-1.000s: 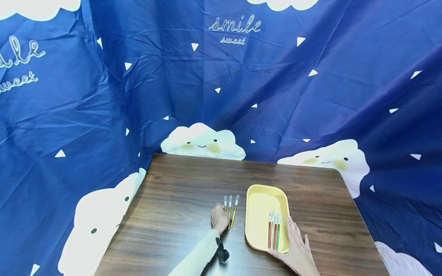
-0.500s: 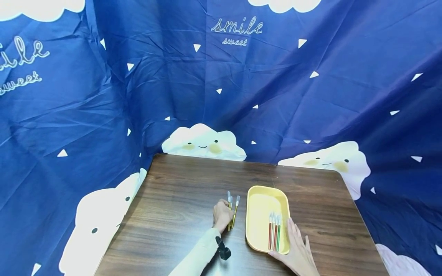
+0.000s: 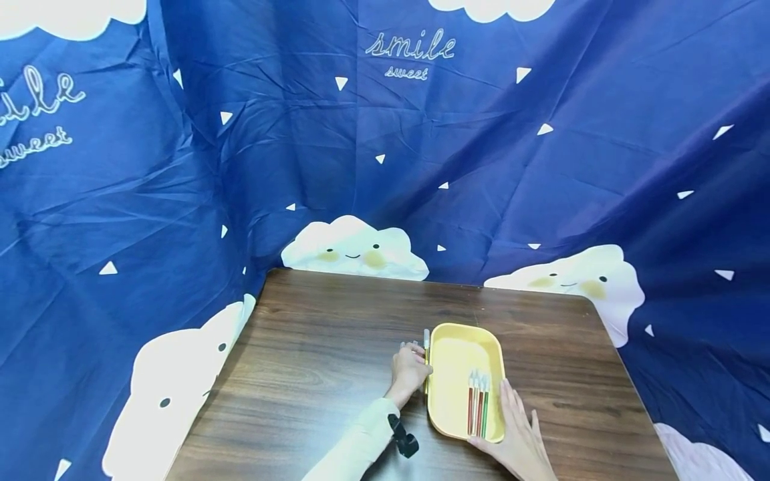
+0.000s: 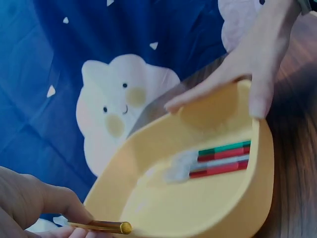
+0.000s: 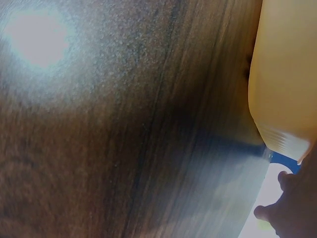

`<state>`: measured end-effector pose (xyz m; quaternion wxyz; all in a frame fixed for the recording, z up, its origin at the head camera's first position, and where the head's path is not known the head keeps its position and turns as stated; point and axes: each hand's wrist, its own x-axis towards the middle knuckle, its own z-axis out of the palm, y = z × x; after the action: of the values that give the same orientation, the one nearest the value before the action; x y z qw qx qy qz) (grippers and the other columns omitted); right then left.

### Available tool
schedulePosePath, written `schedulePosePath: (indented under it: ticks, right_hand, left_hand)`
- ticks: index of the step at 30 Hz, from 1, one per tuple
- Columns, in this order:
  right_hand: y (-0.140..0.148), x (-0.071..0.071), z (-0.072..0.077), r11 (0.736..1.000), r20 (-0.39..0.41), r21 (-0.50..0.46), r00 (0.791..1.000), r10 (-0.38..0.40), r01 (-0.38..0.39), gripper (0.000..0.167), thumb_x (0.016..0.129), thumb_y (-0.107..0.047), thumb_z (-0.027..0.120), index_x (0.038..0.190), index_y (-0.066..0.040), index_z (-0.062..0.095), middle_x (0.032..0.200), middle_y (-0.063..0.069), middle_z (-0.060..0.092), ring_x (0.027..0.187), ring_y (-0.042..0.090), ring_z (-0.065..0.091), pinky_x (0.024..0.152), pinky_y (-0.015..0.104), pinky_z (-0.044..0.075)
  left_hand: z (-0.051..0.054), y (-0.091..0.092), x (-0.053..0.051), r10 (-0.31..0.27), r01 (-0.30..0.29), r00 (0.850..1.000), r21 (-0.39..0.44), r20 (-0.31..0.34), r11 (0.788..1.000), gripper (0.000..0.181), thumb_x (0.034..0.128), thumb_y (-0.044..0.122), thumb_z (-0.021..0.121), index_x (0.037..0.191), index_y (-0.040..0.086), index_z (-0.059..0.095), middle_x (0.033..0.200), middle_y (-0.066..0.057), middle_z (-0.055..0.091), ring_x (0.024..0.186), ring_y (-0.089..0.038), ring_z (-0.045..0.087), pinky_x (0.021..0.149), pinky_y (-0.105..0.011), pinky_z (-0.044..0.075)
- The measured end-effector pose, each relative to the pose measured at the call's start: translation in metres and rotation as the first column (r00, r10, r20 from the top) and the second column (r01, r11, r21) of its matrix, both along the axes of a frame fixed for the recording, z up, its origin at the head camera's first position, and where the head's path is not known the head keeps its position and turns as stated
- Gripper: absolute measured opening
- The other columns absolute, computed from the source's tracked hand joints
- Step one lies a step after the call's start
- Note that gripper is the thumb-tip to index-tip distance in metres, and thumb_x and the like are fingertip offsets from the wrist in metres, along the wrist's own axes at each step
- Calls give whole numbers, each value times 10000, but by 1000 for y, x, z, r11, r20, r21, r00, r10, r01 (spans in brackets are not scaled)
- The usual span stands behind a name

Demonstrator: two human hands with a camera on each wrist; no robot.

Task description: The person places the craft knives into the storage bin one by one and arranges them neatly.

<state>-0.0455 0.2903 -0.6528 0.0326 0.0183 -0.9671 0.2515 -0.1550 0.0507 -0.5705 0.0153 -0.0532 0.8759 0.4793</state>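
My left hand pinches a slim gold pen-shaped tool with a clear cap, held upright along the left rim of a yellow tray. I cannot tell whether the tool touches the tray. Behind that hand, the clear caps of two more gold tools show; their barrels are hidden. My right hand rests against the tray's near right corner, thumb at the near rim, fingers straight along the right side. Inside, several capped tools with red, silver and green barrels lie side by side.
The tray stands on a dark wood table. A blue curtain with white clouds hangs behind and along the sides. A black strap mount sits on the left wrist.
My left hand has picked one gold tool out of the row of three and carried it right to the tray's left rim. The right hand and tray have stayed put.
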Motion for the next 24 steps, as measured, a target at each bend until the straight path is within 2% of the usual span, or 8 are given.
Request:
schedulePosePath:
  ticks: [4,7,8,11,14,15,21,24]
  right_hand:
    - [0,0,0,1000,-13,0,1000,2,-2,1364,744,-677,851,1700,-93,72,1690,263,248,1508,522,274,1093,830,174]
    - [-1,1,0,1000,-6,1,1000,-3,3,1373,745,-682,847,1703,-109,48,1688,266,250,1507,523,273,1097,826,171]
    - [-1,2,0,1000,-5,2,1000,-5,5,1374,745,-684,846,1704,-113,44,1687,267,250,1507,522,273,1097,826,170]
    - [-1,3,0,1000,-20,2,1000,-6,6,1371,741,-676,852,1704,-112,55,1679,271,266,1501,522,285,1096,823,180]
    - [-2,3,-1,1000,-39,-2,999,-3,3,1366,734,-662,864,1701,-99,79,1668,279,284,1491,525,300,1088,825,194]
    - [-2,3,-1,1000,-42,-2,999,-3,2,1368,733,-661,865,1701,-99,79,1666,279,287,1488,526,304,1087,825,196]
    - [-2,3,-1,1000,-40,3,999,-1,1,1379,728,-674,863,1701,-100,73,1673,273,273,1492,522,294,1091,821,189]
    - [-1,2,-1,1000,-46,-3,999,-4,4,1386,719,-665,873,1699,-92,79,1663,285,287,1485,528,302,1088,823,193]
  left_hand:
    - [0,12,4,-29,29,1000,7,-5,1000,280,708,-41,841,960,30,741,701,18,725,695,-140,674,718,-295,554]
    - [-10,23,4,-47,46,999,-5,-11,999,303,686,-45,850,948,63,746,683,37,709,666,-120,656,669,-284,545]
    - [-17,28,3,-53,53,998,-19,-15,998,312,682,-34,861,946,88,747,680,56,703,659,-105,651,661,-280,541]
    - [-59,45,-3,-62,56,995,-77,-75,995,327,652,0,864,919,141,739,657,96,678,628,-79,616,589,-291,501]
    - [-79,59,-3,-74,66,994,-99,-80,993,342,645,10,873,919,161,735,659,113,663,622,-66,592,582,-303,497]
    - [-78,62,-1,-75,70,995,-75,-65,995,346,643,-10,867,924,141,732,661,95,662,625,-79,591,590,-311,503]
    - [-27,66,24,-91,92,996,-20,21,996,346,672,-85,858,937,88,721,644,81,604,632,-87,569,653,-255,524]
    - [-21,70,32,-93,93,996,-49,-3,994,322,676,-79,842,923,78,709,669,63,588,668,-117,577,662,-259,520]
